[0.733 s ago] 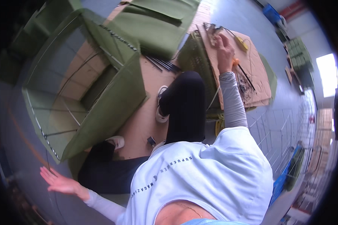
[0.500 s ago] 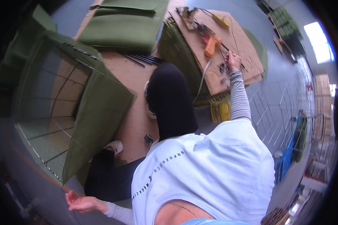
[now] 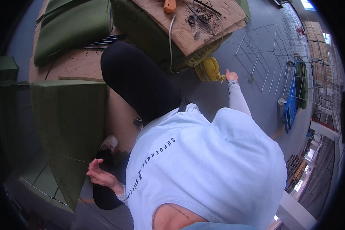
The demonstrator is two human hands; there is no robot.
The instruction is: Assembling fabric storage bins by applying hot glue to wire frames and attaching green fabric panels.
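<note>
My left hand (image 3: pixel 102 178) is open at the lower left, fingers loosely bent and apart, beside the green fabric-covered frame (image 3: pixel 74 138). A thin pale thread (image 3: pixel 71 157) runs across that fabric toward the fingers; whether they touch it I cannot tell. My right hand (image 3: pixel 232 76) reaches out on the right, its fingers curled closed; anything inside them is hidden. Close to its left stands a yellow plastic container (image 3: pixel 208 70) with a narrow yellow spout, on the floor below the cardboard-topped stack.
Dark-handled scissors (image 3: pixel 197 18) and an orange glue gun (image 3: pixel 170 5) with a white cord lie on the cardboard sheet (image 3: pixel 191 40). Folded green material (image 3: pixel 74 32) and dark rods (image 3: pixel 105 41) are at the upper left. Wire frames (image 3: pixel 262 57) and a blue trolley (image 3: pixel 291 101) stand right.
My right hand has left the cardboard top and moved down beside the yellow container. My left hand has shifted up and right. The view has swung toward the right.
</note>
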